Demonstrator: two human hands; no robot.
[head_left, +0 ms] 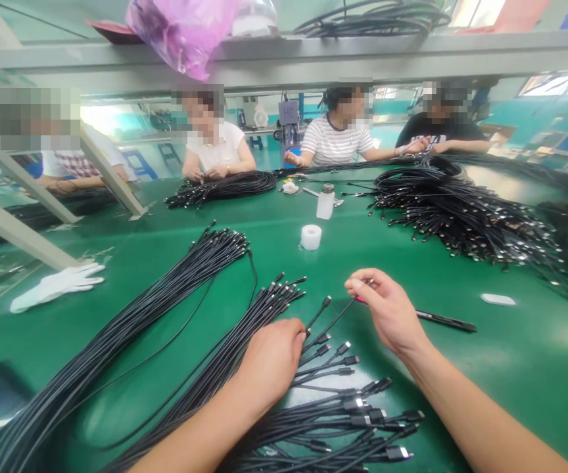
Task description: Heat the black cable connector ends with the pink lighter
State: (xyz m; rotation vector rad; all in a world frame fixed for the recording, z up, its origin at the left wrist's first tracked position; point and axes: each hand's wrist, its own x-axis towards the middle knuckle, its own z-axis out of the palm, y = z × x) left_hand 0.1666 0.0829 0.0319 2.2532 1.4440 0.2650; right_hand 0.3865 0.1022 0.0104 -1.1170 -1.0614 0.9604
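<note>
Black cables with metal-tipped plugs lie across the green table. My left hand (275, 358) rests over the middle cable bundle (264, 305), its thumb and fingers pinched on a cable near its plug. To its right, my right hand (387, 305) pinches the end of a cable (336, 320), raised a little off the table; the fingers partly hide that plug. Below the hands spreads a loose group of cable ends (363, 414). Left of my left hand runs a long cable bundle (160, 305). A black pen-like tool (444, 320) lies behind my right wrist.
A white tape roll (310, 237) and a bottle (326, 201) stand mid-table. A large cable pile (461, 210) lies at right, a white glove (57, 287) at left. Frame posts (22, 226) and an overhead shelf (264, 62) are obstacles. Several people sit across the table.
</note>
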